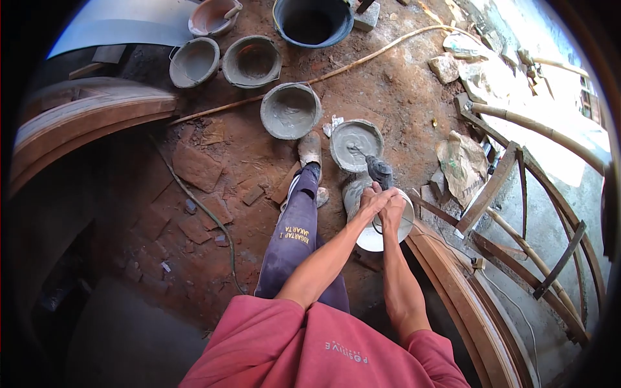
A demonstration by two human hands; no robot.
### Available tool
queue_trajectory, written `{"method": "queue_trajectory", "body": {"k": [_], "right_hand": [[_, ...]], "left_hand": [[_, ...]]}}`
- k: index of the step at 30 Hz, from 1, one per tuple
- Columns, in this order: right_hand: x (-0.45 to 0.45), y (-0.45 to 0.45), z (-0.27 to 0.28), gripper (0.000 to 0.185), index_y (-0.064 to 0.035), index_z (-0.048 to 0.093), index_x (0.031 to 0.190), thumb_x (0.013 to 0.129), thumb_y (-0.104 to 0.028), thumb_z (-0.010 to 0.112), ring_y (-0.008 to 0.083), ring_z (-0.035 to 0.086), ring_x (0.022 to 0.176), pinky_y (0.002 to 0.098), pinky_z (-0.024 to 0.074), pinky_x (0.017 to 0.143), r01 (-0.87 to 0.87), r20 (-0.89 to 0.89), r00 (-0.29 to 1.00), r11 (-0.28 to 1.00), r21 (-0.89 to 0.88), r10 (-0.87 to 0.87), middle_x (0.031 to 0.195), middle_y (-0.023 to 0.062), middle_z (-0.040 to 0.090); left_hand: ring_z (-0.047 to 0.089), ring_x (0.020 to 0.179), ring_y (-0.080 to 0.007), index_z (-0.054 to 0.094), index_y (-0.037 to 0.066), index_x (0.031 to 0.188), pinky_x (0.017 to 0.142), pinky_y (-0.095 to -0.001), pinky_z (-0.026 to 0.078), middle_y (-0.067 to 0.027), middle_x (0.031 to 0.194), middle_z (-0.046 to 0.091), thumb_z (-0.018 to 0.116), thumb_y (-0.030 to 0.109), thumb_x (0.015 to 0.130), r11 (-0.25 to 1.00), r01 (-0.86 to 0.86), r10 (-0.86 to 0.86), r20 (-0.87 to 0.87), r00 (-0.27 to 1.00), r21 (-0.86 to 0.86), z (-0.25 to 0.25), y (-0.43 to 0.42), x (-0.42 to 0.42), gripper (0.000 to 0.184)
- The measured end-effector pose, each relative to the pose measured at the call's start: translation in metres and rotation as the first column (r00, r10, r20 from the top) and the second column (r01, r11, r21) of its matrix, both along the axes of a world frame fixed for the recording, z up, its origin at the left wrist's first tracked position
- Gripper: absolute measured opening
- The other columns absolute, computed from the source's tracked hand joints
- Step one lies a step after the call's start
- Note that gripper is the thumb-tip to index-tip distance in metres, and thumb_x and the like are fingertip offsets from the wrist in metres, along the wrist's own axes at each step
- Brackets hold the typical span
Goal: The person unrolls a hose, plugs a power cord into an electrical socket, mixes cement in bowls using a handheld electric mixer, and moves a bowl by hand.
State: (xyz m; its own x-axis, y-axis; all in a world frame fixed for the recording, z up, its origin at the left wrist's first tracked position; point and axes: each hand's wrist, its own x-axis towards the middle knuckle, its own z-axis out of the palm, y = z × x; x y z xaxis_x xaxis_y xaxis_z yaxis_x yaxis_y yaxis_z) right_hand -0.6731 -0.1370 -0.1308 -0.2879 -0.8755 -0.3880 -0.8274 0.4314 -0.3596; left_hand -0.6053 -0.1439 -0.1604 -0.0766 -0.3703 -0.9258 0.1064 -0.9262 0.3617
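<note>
Both of my hands are closed round a dark power mixer. My left hand and my right hand lie close together at its rear end. The mixer's shaft reaches into a bucket of wet grey mix, where the surface is churned round the shaft; its tip is hidden in the mix. Beneath my hands is a white round bucket, partly covered by them. A grey-coated bucket with some mix inside stands to the left, near my shoe.
More buckets and a large dark tub stand at the top. A bamboo pole crosses the dirt floor. Curved wooden frames flank me on both sides. A cable runs at the right, and a hose at the left.
</note>
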Motion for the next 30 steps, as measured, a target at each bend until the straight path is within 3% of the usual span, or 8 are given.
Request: {"method": "queue_trajectory", "body": {"k": [8, 10, 20, 22, 30], "right_hand": [[0.005, 0.001, 0.0, 0.059, 0.0105, 0.056, 0.068, 0.078, -0.047, 0.068, 0.0343, 0.063, 0.055, 0.0407, 0.0445, 0.049, -0.03, -0.042, 0.999, 0.999, 0.023, 0.031, 0.057, 0.0266, 0.056], [0.001, 0.003, -0.003, 0.061, 0.0103, 0.057, 0.068, 0.078, -0.049, 0.067, 0.035, 0.063, 0.057, 0.0409, 0.0453, 0.051, 0.01, 0.025, 1.0, 1.0, -0.023, -0.009, 0.059, 0.0271, 0.056], [0.002, 0.002, -0.001, 0.059, 0.0093, 0.057, 0.07, 0.078, -0.049, 0.067, 0.0381, 0.063, 0.061, 0.0421, 0.0457, 0.053, -0.017, -0.003, 1.0, 1.0, 0.019, 0.017, 0.061, 0.0279, 0.057], [0.005, 0.001, 0.0, 0.059, 0.0092, 0.057, 0.071, 0.078, -0.048, 0.066, 0.0395, 0.063, 0.062, 0.0424, 0.0458, 0.054, 0.048, 0.044, 0.998, 0.999, 0.019, -0.049, 0.062, 0.0277, 0.057], [0.0, 0.002, -0.006, 0.057, 0.0088, 0.057, 0.072, 0.078, -0.047, 0.067, 0.0372, 0.063, 0.063, 0.0413, 0.0456, 0.055, 0.019, 0.029, 0.999, 1.0, 0.011, -0.019, 0.064, 0.0277, 0.057]], "left_hand": [[0.064, 0.082, -0.0262, 0.063, -0.012, 0.082, 0.067, -0.0351, 0.049, -0.0227, 0.088, 0.065, 0.072, 0.052, 0.059, 0.999, 0.029, -0.029, -0.007, 1.0, -0.03, 0.006, 0.002, 0.008, 0.069], [0.064, 0.083, -0.0264, 0.063, -0.013, 0.083, 0.068, -0.0351, 0.05, -0.0234, 0.09, 0.065, 0.072, 0.052, 0.059, 0.999, 0.023, -0.023, -0.022, 0.999, -0.028, 0.007, 0.001, 0.009, 0.07], [0.064, 0.084, -0.0273, 0.062, -0.013, 0.084, 0.069, -0.0353, 0.05, -0.0241, 0.092, 0.064, 0.072, 0.051, 0.059, 0.998, 0.042, -0.041, 0.014, 0.999, -0.046, -0.008, 0.005, 0.001, 0.07], [0.064, 0.084, -0.0272, 0.062, -0.013, 0.084, 0.069, -0.0352, 0.049, -0.0239, 0.092, 0.064, 0.072, 0.051, 0.059, 0.998, 0.047, -0.047, 0.009, 0.999, -0.05, -0.012, 0.006, 0.001, 0.069], [0.063, 0.084, -0.0259, 0.061, -0.011, 0.082, 0.069, -0.0355, 0.049, -0.0224, 0.09, 0.064, 0.071, 0.049, 0.06, 0.996, 0.05, -0.049, 0.016, 0.999, -0.08, -0.015, 0.004, 0.0, 0.065]]}}
